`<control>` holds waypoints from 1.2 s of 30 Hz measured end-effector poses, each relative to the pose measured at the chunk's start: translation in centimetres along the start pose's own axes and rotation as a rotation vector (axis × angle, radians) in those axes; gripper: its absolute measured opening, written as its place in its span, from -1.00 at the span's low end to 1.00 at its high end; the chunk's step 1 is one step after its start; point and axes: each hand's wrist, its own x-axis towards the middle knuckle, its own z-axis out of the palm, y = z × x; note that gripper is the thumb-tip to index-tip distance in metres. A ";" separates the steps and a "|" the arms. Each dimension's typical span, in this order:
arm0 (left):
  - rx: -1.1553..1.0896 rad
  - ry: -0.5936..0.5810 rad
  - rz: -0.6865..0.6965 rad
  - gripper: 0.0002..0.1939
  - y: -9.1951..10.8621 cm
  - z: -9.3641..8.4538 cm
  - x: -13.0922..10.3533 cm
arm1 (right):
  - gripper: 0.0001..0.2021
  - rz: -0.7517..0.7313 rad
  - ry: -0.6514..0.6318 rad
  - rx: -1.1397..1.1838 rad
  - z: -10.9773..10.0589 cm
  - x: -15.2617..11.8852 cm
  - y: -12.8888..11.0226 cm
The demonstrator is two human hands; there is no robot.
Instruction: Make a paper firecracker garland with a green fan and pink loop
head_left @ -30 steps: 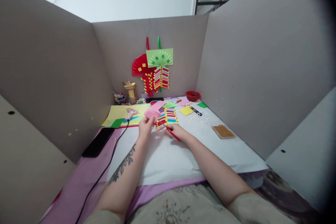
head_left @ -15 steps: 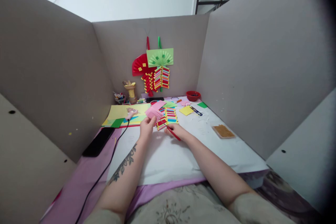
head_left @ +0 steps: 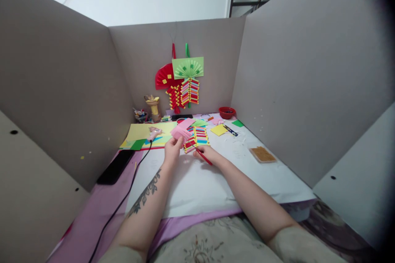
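Grey panels (head_left: 138, 49) stand around the workplace, closing off its far edge and both sides. Within them, a white sheet (head_left: 185, 189) covers much of the table; with the hands as the clock's centre, a large yellow sheet (head_left: 135, 131) lies towards ten o'clock. The right hand (head_left: 212, 154) is curled closed around red-handled scissors (head_left: 205, 157), their blades pointing to eleven o'clock at the pink paper (head_left: 178, 132); whether they touch it, I cannot tell. The left hand (head_left: 172, 148) is nearly closed, pinching that paper between thumb and fingers, just beyond itself at one o'clock. Coloured paper rolls (head_left: 201, 134) lie on the table near the scissors, towards one o'clock. At three o'clock, a shallow tray (head_left: 258, 161) is filled with brown material (head_left: 263, 154). At eleven, a tall container (head_left: 155, 111) holds tan pieces (head_left: 151, 98) poking above its rim. Between one and two, a red bowl (head_left: 227, 116) contains dark contents (head_left: 228, 111), too small to identify. At ten, a small holder (head_left: 141, 118) is crowded with slender items (head_left: 140, 112).
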 end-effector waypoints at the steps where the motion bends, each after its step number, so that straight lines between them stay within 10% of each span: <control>1: 0.002 -0.001 0.000 -0.68 0.0 0.0 0.0 | -0.75 0.002 -0.003 0.001 0.0 0.0 0.0; 36: 0.048 -0.006 -0.016 -0.67 0.6 -0.1 -0.3 | -0.74 -0.080 -0.021 0.016 -0.1 0.6 1.6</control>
